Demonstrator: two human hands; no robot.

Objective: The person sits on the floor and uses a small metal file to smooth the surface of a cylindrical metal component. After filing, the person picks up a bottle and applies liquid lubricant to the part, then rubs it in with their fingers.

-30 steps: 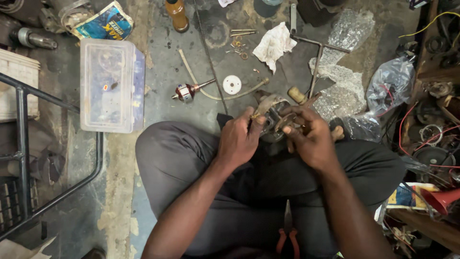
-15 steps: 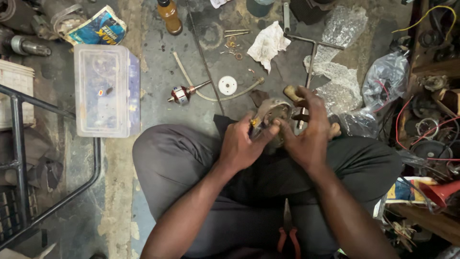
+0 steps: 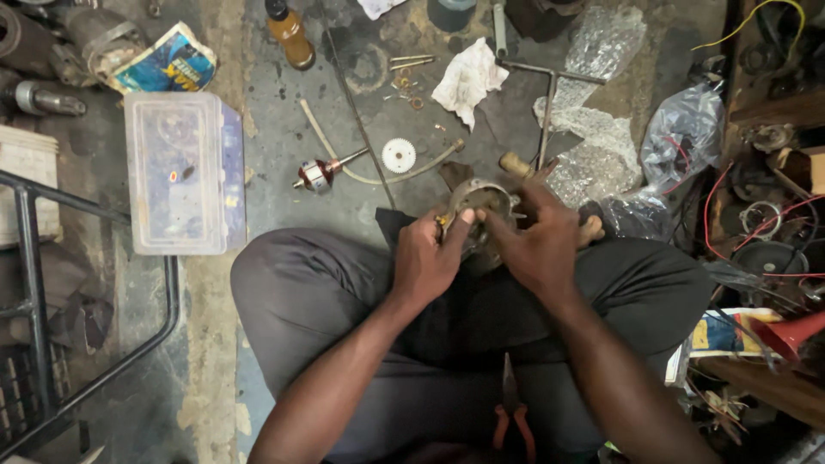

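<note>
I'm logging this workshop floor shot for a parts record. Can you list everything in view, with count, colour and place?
round metal housing: one, grey, held over the lap
motor armature: one, copper and silver, floor, centre left
gear wheel: one, white, floor beside the armature
plastic box: one, clear, floor at left
bottle: one, amber, top centre
rag: one, white, top centre
plastic bags: several, clear, upper right
pliers: one pair, orange handles, on the lap
metal frame: one, black, left edge
wires: several, red, right edge
left hand: gripping the housing
right hand: gripping the housing
</note>
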